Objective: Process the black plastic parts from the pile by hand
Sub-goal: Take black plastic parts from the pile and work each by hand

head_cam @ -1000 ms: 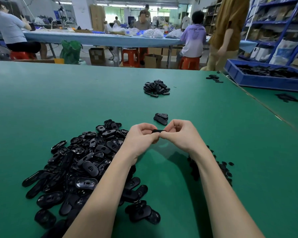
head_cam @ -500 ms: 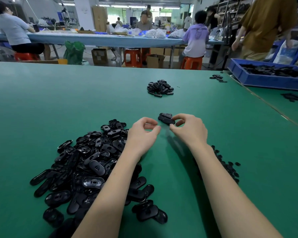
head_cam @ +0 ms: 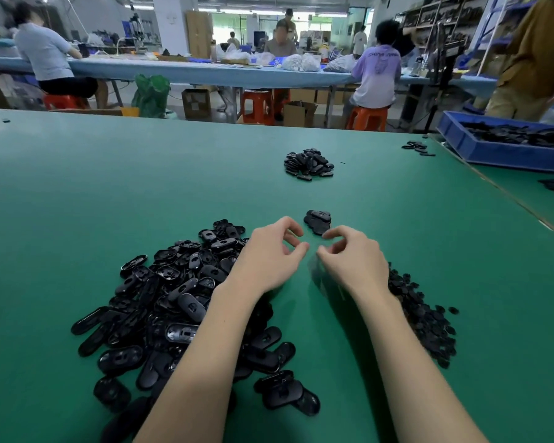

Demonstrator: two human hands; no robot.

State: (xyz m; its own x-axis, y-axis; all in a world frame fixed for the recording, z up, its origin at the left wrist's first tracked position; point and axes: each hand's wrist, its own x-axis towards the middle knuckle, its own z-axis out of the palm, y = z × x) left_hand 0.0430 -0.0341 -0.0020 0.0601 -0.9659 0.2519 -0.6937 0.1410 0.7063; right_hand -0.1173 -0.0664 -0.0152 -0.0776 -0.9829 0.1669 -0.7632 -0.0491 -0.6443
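Both hands hover side by side over the green surface (head_cam: 109,193), just in front of a small stack of black parts (head_cam: 317,221). The left hand (head_cam: 267,254) has its fingers (head_cam: 290,226) curled loosely with the thumb stretched toward the right hand; nothing shows between them. The right hand (head_cam: 354,262) is blurred, its fingers (head_cam: 335,233) bent inward with the tips near the small stack, and no part can be made out in its grasp. The 2 thumbs nearly meet but stay apart.

The big pile of black parts (head_cam: 173,302) lies on the surface to the left, partly under the left forearm, the oval pieces heaped in all directions. A flatter heap of small black bits (head_cam: 422,318) lies to the right, beside the right forearm. Farther back on the surface sits another heap of black parts (head_cam: 309,164), well apart from the hands, and a few loose pieces (head_cam: 418,148) rest near the far right edge.

A blue tray (head_cam: 493,151) filled with dark parts stands at the right, on the neighbouring surface. Behind, several people sit on orange stools (head_cam: 367,118) at a long blue table (head_cam: 205,73), with cardboard boxes (head_cam: 196,103) and a green bag (head_cam: 151,94) on the floor beneath it
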